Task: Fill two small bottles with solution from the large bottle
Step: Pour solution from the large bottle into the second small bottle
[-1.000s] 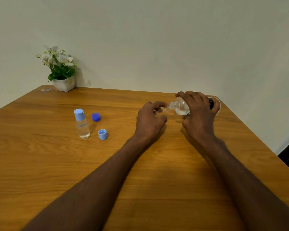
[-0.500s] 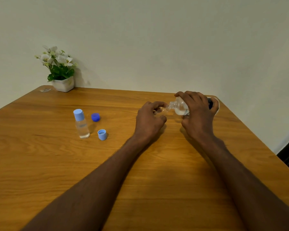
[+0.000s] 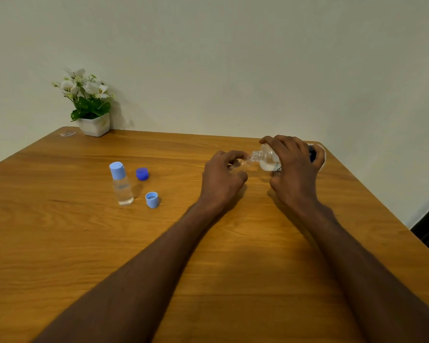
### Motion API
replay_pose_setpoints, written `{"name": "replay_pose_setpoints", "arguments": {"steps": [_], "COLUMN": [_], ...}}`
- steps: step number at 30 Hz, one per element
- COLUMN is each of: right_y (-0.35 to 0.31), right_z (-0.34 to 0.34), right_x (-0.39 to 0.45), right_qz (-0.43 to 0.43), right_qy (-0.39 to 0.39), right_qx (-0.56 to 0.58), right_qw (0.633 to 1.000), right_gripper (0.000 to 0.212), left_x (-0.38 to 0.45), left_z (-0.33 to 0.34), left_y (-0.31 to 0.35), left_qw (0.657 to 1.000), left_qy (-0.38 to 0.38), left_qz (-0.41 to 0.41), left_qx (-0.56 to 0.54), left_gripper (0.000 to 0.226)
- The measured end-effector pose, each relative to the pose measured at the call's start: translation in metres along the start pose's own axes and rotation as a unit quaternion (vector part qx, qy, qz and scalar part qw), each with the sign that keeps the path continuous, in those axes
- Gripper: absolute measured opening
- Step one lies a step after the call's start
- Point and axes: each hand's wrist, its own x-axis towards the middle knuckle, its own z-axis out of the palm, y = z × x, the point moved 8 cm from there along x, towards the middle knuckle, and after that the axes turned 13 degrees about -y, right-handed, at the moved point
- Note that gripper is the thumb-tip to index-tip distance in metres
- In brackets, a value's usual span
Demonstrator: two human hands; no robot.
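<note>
My right hand [image 3: 295, 172] grips the large clear bottle [image 3: 268, 158], tipped on its side with its open neck pointing left. That neck meets the mouth of a small clear bottle [image 3: 240, 165], which my left hand [image 3: 221, 179] is closed around and mostly hides. A second small bottle [image 3: 121, 184] with a light blue cap stands upright at the left, holding clear liquid. Beside it lie a dark blue cap [image 3: 142, 173] and a light blue cap [image 3: 151, 199], open side up.
A white pot of white flowers [image 3: 91, 105] stands at the far left corner of the wooden table [image 3: 60, 243], next to a small clear object [image 3: 67, 133]. The table's right edge runs close behind my right hand.
Both hands keep the same hold and pose. The view has shifted only slightly.
</note>
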Motion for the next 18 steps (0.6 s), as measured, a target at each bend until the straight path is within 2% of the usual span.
{"name": "replay_pose_setpoints", "arguments": {"steps": [18], "right_y": [-0.0010], "right_z": [0.0004], "right_x": [-0.0001], "right_qz": [-0.003], "right_qy": [-0.008], "right_qx": [0.006], "right_qw": [1.000], "right_gripper": [0.087], "left_x": [-0.0002], "left_z": [0.0002], "left_y": [-0.0007], "left_qw": [1.000], "left_qy": [-0.001], "left_qz": [-0.004], "left_qx": [-0.001], "left_gripper": [0.047]}}
